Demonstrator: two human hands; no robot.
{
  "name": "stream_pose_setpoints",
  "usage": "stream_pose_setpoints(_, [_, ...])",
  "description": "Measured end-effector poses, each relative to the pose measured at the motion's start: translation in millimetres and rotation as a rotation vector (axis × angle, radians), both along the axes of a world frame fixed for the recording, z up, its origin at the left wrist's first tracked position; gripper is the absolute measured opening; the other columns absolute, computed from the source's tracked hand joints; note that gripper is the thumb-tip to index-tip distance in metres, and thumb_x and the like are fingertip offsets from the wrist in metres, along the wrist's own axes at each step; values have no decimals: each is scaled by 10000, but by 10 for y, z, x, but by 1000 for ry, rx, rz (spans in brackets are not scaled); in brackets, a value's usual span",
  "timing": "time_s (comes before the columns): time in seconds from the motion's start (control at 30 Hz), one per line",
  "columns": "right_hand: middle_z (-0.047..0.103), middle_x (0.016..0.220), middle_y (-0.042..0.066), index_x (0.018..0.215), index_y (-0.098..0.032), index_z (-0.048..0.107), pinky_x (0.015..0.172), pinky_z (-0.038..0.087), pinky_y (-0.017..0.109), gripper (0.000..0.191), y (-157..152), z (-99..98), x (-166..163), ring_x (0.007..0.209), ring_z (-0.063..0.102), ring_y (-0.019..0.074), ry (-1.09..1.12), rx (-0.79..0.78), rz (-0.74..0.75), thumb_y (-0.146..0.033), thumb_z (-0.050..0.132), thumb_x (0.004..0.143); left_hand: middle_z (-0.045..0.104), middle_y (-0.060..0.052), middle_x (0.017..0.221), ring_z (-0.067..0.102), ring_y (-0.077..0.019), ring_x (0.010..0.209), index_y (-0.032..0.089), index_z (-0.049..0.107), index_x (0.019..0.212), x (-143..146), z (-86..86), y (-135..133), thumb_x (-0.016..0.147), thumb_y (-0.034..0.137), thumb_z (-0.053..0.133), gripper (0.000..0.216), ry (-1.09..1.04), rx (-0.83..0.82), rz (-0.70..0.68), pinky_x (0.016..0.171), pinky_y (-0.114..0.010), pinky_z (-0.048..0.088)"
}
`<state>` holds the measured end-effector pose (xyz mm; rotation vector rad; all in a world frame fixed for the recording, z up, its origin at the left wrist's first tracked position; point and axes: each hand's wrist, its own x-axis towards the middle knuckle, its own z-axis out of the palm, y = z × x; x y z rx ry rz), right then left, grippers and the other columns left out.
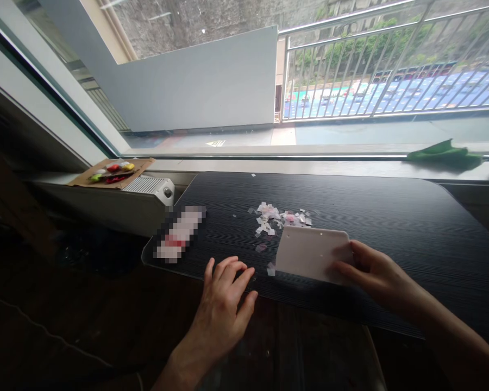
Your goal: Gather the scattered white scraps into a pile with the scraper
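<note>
1. Probably feels light, stiff; grip white panel (309, 252) by edges.
2. Is pinched in right hand (365, 267), near-right of scrap pile (266, 210).
3. Note left hand (225, 297) near-left of scrap pile, half open, apparently holding nothing.

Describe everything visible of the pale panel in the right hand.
The pale panel is thin, roughly rectangular, perhaps plastic, with a rounded upper right corner and a few specks. The right hand grips its right end, thumb on the near face. It slants over the dark table, nearer the camera than the scraps; whether it touches the table is unclear.
</note>
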<state>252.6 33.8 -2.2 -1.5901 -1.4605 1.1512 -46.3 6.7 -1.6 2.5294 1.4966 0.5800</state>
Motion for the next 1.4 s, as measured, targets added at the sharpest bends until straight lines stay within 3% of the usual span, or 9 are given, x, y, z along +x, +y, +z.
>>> stream_pose_setpoints(0.27, [730,826,47,900,-204,642,645,557,335,302,-2,-50,-74,737,678,234,12,2,12,-449,682,727,628,-98,1141,531,-292,1191,196,621,1171,-20,-2,-18,880,169,487,322,-8,-4,24,1083,-645,305])
stream_pose_setpoints(0.97, [718,817,57,867,-206,633,642,571,324,317,-92,94,-222,745,675,234,77,-67,155,-492,678,738,616,-97,1144,511,-276,1203,191,610,1181,-49,16,-63,885,155,488,322,-14,-44,47,1100,-638,266])
stream_pose_setpoints(1.23, [708,807,44,905,-222,631,646,560,326,287,-119,-50,-173,737,670,236,-25,17,76,-476,645,770,616,-98,1148,505,-282,1218,192,606,1183,-78,7,-95,893,173,485,315,-4,-54,56,1101,-637,267])
stream_pose_setpoints(1.4, [703,804,39,917,-225,609,667,560,331,256,-190,-14,-289,753,673,230,6,-32,172,-462,591,821,621,-93,1156,505,-278,1221,199,607,1183,-101,29,-113,897,174,481,313,5,-47,67,1108,-622,274])
